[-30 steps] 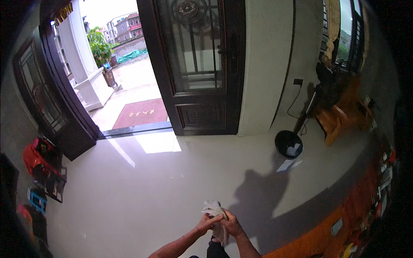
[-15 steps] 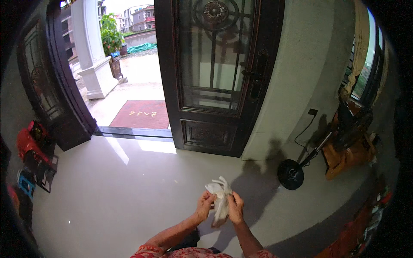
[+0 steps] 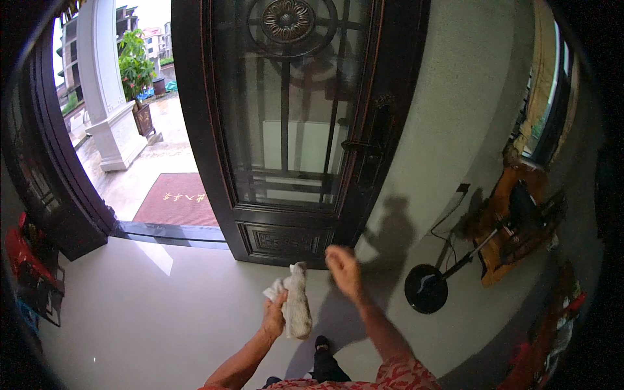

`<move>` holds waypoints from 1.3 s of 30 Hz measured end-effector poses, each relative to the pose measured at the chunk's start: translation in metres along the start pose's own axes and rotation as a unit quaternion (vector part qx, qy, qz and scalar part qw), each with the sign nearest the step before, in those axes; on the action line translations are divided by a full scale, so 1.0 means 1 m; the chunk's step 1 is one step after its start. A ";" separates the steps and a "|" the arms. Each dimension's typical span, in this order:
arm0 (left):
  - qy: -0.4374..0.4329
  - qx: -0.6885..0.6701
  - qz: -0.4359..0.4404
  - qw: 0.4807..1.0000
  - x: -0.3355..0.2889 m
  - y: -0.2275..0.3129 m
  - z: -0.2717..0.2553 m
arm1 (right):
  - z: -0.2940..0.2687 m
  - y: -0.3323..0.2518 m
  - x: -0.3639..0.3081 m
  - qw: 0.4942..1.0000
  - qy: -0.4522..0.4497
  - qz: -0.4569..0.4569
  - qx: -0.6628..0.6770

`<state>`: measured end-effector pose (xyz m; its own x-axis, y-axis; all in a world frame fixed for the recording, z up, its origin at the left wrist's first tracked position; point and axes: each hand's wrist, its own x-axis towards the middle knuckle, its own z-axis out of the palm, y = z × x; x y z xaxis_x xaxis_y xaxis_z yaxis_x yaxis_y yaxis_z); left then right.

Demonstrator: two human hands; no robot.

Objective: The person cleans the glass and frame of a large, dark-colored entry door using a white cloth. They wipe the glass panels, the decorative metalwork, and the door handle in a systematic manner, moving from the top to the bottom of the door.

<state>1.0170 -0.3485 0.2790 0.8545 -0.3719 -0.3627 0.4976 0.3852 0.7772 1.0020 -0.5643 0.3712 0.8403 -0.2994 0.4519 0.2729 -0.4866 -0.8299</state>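
A: From the head view, what did the left hand (image 3: 273, 316) have?

B: It was closed around a whitish cloth (image 3: 296, 304), low in the frame, just left of centre. The cloth stood up out of the fist, with a smaller fold sticking out to the left of it.

A: And the right hand (image 3: 343, 270)?

B: Held nothing. It was raised a little above and to the right of the cloth, apart from it, fingers loosely open and somewhat blurred.

A: What was in front of the hands?

B: A dark door (image 3: 292, 130) filling the upper middle of the frame, with glass panes, metal bars and a round rosette at the top. Its handle (image 3: 364, 148) sat on the right edge, above the right hand.

A: To the left?

B: The doorway stood open; a red mat (image 3: 177, 200) lay outside, with a white column (image 3: 110, 97) and a potted plant (image 3: 133, 62) in the upper left.

A: And right?

B: A black round fan base (image 3: 426, 289) on the pale floor (image 3: 162, 312) at centre right, and a wooden chair (image 3: 513, 221) beyond it by the window (image 3: 549, 97). The person's shadow fell on the wall (image 3: 468, 84) between door and fan.
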 end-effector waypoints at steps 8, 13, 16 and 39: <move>0.089 -0.087 0.105 0.987 0.056 0.005 0.025 | -0.114 0.067 0.263 0.873 0.093 -0.184 -0.443; 0.114 -0.116 0.076 0.984 0.073 0.009 0.040 | -0.113 0.090 0.314 0.844 0.011 -0.119 -0.523; 0.105 -0.127 0.075 0.983 0.077 0.014 0.049 | -0.111 0.095 0.317 0.835 0.046 -0.159 -0.524; 0.110 -0.124 0.274 0.947 0.075 0.157 0.120 | -0.146 -0.034 0.185 0.744 0.351 -0.164 -0.544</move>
<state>1.1412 -0.4174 0.4362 0.9915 0.1163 -0.0585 -0.0342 0.6658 0.7454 1.0798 -0.7228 0.5305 0.2555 -0.1866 0.9486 -0.4526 -0.8901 -0.0532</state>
